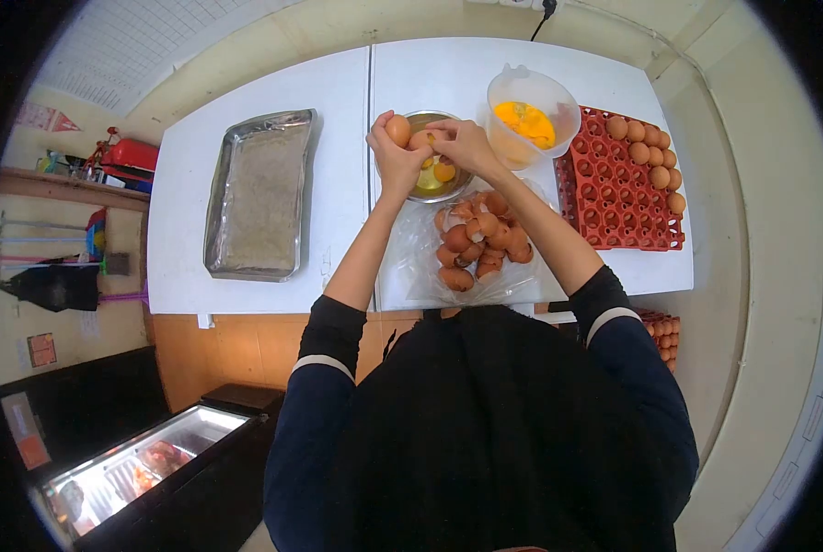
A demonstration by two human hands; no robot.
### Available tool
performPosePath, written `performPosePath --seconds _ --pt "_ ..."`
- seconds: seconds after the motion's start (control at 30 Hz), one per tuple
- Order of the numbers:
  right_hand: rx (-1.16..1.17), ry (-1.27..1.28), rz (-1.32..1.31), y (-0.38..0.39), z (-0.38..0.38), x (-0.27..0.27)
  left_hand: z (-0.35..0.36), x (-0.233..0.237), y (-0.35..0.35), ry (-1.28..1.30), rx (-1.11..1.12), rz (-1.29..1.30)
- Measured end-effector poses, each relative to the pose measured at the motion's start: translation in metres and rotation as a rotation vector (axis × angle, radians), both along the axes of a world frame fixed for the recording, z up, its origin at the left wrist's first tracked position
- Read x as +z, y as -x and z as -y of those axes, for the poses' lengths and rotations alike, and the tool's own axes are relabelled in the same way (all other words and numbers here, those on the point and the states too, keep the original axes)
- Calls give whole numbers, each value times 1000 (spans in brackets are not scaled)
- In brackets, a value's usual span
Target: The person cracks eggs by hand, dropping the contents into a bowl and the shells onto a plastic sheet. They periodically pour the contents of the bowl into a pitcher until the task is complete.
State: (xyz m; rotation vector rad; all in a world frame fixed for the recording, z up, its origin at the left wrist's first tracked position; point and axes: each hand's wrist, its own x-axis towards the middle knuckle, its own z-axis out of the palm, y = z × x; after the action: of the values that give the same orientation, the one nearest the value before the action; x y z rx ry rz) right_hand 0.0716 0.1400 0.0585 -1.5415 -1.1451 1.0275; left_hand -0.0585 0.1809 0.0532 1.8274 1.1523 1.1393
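My left hand (395, 167) is closed around a whole brown egg (397, 131) at the rim of a round metal bowl (441, 196). Between my two hands, over the bowl, is a cracked eggshell (423, 139), partly hidden by fingers. My right hand (467, 145) grips its right side. Below the shell, egg yolks (443, 172) and clear egg white show in the bowl. Just in front of me, a heap of broken eggshells (485, 235) lies on a clear plastic bag (420, 262).
Right of the bowl stands a translucent plastic jug (558, 97) holding yolks (526, 124). Stacked red egg trays (604, 184) at the right carry several brown eggs (660, 177). A metal baking tray (259, 198) lies on the white table (347, 101) at the left.
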Motion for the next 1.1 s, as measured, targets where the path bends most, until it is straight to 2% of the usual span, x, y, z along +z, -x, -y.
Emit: performPosePath --seconds 0.07,0.13,0.17,0.23,0.27,0.33,0.4,0.47,0.53,0.63,0.67,0.73,0.8,0.83,0.87,0.9,0.93,0.97,1.0,1.03,1.07,1.1 --pt "-2 -10 87 2 2 -1 -3 -5 2 -41 -18 17" --pt "6 -171 399 3 6 -1 -6 -7 4 -80 -37 34" --pt "7 -169 398 2 6 -4 -7 -8 5 -109 -84 37" --pt "62 -477 625 0 8 -10 -6 -7 9 -131 -133 36" --pt "62 -472 623 -1 11 -14 -5 -6 11 -219 -181 9" --pt "4 -585 924 2 25 -8 -1 0 14 -304 -234 -18" --pt "38 -564 855 3 40 2 9 7 19 -417 -291 -78" --pt "74 -536 787 8 58 22 32 16 28 -349 -319 -95" --pt "459 112 829 17 77 44 62 17 40 -168 -352 -119" --pt "486 76 949 32 105 22 99 -6 57 52 -368 -133" --pt "471 90 956 31 110 15 106 -15 59 151 -375 -139" --pt "332 -405 839 25 120 16 114 -17 61 199 -357 -129" --pt "214 -322 710 -5 129 31 115 -21 63 248 -334 -121" --pt "139 -264 625 -30 135 37 114 -25 66 103 -345 -243" --pt "-86 -2 582 -51 147 74 115 -28 68 -45 -347 -364" --pt "-314 -52 849 -86 150 73 119 -27 69 51 -356 -339" --pt "-490 41 889 -118 154 84 118 -28 69 52 -355 -337" --pt "-564 165 1141 -145 155 91 118 -29 71 56 -350 -349" --pt "-752 215 1157 -175 152 75 119 -30 74 62 -343 -365" --pt "-542 332 1306 -224 155 43 120 -24 76 64 -334 -373" --pt "-323 439 1444 -265 161 13 119 -13 76 207 -332 -351" --pt "-317 420 1440 -283 164 0 114 -6 75 344 -325 -322"
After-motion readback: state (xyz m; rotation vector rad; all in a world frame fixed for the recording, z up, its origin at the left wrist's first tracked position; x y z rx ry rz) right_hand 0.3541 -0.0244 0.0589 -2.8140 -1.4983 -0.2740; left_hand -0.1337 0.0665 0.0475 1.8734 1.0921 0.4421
